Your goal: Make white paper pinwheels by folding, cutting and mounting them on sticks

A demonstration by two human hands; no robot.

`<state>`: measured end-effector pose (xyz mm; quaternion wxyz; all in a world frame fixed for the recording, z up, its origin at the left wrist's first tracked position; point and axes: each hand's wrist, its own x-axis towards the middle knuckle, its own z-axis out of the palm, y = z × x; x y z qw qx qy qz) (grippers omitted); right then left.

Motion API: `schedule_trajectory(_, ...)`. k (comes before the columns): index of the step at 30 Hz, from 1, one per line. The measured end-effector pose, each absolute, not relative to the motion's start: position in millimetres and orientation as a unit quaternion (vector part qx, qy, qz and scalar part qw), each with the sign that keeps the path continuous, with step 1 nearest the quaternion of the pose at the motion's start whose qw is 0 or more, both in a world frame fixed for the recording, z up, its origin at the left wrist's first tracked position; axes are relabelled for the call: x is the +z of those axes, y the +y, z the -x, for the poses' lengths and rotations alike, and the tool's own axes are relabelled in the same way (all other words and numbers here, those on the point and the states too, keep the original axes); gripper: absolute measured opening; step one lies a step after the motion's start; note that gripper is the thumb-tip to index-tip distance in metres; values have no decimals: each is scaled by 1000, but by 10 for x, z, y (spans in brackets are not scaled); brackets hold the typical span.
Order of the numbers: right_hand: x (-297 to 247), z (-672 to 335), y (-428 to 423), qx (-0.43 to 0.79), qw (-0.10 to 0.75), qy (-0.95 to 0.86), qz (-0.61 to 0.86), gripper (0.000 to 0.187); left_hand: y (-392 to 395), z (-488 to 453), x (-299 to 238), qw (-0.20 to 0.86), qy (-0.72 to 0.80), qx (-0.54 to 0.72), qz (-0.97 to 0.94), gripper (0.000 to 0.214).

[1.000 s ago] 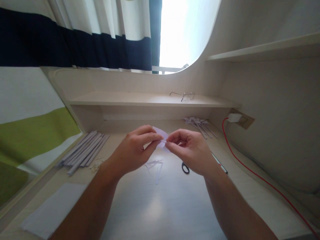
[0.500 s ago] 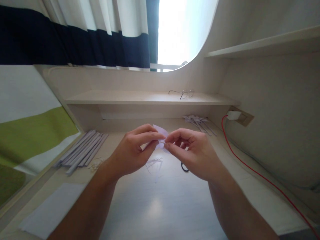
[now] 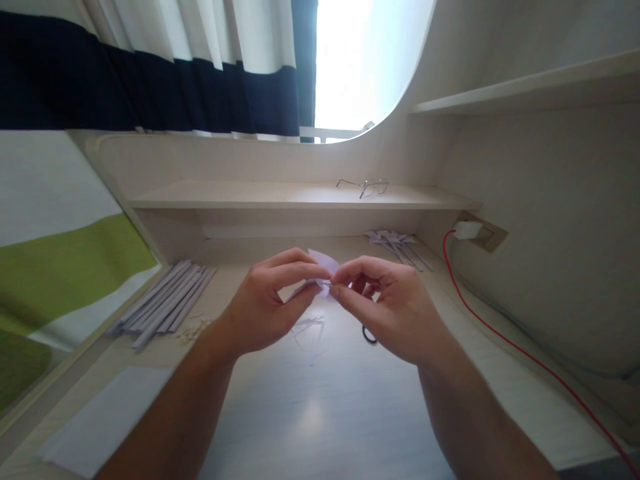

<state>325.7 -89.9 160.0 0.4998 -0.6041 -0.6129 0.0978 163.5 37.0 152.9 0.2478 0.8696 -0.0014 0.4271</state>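
Observation:
Above the middle of the desk, my left hand [image 3: 273, 300] pinches a small pale lilac piece of paper [image 3: 323, 259] between thumb and fingers. Part of the paper stands up behind the fingertips, and its lower part is mostly hidden. Close against it, my right hand [image 3: 383, 293] has thumb and forefinger pressed together on a thin, stick-like piece at the paper's middle. What exactly that piece is cannot be made out. The two hands' fingertips almost touch. Thin paper strips [image 3: 310, 327] lie on the desk below them.
Rolled paper tubes [image 3: 167, 300] are stacked at left, beside small pale bits [image 3: 194, 328] and a white sheet [image 3: 107, 417]. Paper pinwheels on sticks [image 3: 400, 245] lie at the back right. A black ring handle [image 3: 369, 335] shows beneath my right hand. Glasses [image 3: 373, 188] rest on the shelf; a red cable [image 3: 493, 323] runs along the right.
My left thumb and the paper have shifted slightly, so a bit more paper shows by the thumb. Both hands otherwise keep their places and grips.

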Motion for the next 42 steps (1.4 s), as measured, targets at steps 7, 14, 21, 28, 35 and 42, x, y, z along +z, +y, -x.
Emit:
schedule_trajectory(7,1628,-3227,-962,78,502,-614,604,7,337,-1647,1469,307,12,446,-840,23)
schedule_trajectory(14,1648,-3208,-977,60,519,-608,598,6,342,-1630,1375,317,37,489,-812,17)
schedule_trajectory(21,1656,-3196,-989,57,535,-599,594,7,345,-1630,1389,311,27,499,-808,12)
schedule_trajectory(28,1659,-3196,-989,59,546,-594,588,8,322,-1654,1395,318,34,515,-796,15)
schedule_trajectory(35,1658,-3190,-992,59,544,-593,590,7,311,-1662,1420,318,37,521,-791,14)
schedule_trajectory(42,1663,-3190,-1007,52,536,-600,592,9,293,-1647,1445,296,28,522,-800,19)
